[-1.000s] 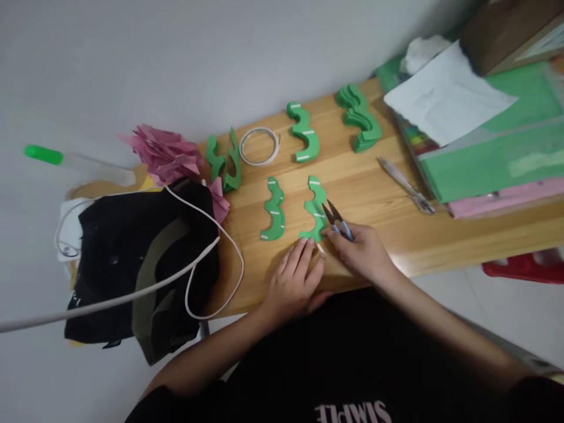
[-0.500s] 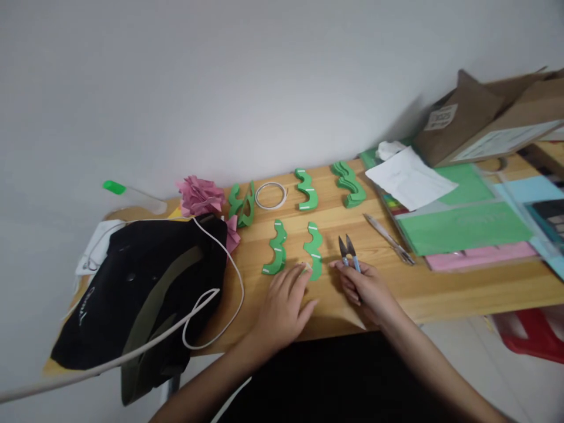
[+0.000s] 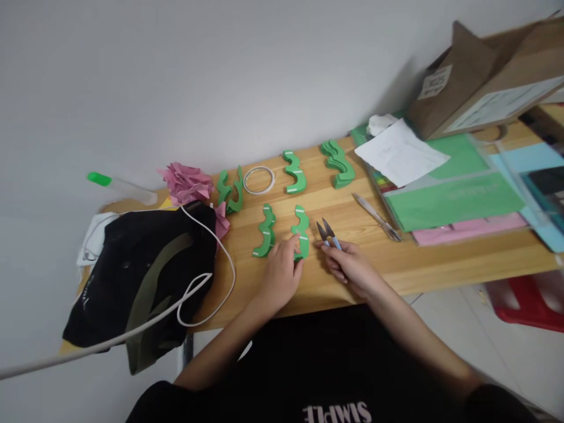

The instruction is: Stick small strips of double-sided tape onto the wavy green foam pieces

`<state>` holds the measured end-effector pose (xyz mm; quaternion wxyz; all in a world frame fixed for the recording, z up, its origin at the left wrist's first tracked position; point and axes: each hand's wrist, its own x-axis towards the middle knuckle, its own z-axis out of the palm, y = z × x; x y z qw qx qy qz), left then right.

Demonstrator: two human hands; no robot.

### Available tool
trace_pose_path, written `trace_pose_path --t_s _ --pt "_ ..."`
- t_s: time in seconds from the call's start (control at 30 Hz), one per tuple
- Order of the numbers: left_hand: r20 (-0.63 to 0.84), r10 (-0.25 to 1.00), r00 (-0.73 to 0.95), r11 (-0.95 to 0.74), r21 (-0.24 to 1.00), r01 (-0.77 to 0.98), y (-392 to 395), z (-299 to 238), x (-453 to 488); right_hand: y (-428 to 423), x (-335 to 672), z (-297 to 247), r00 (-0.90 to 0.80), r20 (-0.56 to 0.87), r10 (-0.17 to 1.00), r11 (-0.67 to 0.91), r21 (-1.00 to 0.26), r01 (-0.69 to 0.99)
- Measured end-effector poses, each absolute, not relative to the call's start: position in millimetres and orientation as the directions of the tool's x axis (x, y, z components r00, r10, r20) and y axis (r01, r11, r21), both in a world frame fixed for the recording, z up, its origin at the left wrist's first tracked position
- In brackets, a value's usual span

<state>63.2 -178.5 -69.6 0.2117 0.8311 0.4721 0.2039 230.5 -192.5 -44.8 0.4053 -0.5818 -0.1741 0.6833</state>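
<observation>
While left hand (image 3: pixel 282 273) rests open-fingered on the green cut-out (image 3: pixel 301 232) near the tape roll (image 3: pixel 259 180) and right hand (image 3: pixel 348 265) grips snips (image 3: pixel 328 234), three pieces (image 3: pixel 265 231) appear taped; stack (image 3: pixel 338 164) right of roll seemingly untaped.

The black shirt (image 3: pixel 308 364) reads "SIMPLE", seen upside down.

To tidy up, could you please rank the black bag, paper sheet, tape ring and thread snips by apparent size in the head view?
1. black bag
2. paper sheet
3. tape ring and thread snips: alike; snips partly hidden in the right hand.
</observation>
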Motion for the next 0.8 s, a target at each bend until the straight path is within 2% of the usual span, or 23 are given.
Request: trace_pose_path --t_s 0.13,0.37,0.5,0.57,0.67,0.8 --pt "0.166 0.878 0.449 -0.459 0.56 0.69 -183 -69 63 -192 229 -44 -0.037 -0.674 0.738 -0.63 -0.668 -0.397" --pt "0.23 0.891 0.391 -0.453 0.5 0.738 -190 -75 69 -186 228 -40 -0.163 -0.663 0.73 -0.645 -0.592 -0.483" --pt "0.294 0.896 0.334 -0.444 0.54 0.715 -189 -82 69 -186 228 -38 -0.259 -0.636 0.727 -0.661 -0.545 -0.516" --pt "0.305 0.911 0.277 -0.409 0.584 0.701 -187 -83 68 -186 227 -39 -0.241 -0.618 0.748 -0.645 -0.593 -0.482" --pt "0.29 0.933 0.211 -0.355 0.657 0.665 -183 -83 67 -187 224 -45 -0.104 -0.597 0.795 -0.586 -0.712 -0.387" --pt "0.227 0.953 0.2 -0.303 0.751 0.587 -184 -80 72 -184 218 -59 0.011 -0.524 0.852 -0.502 -0.822 -0.269"
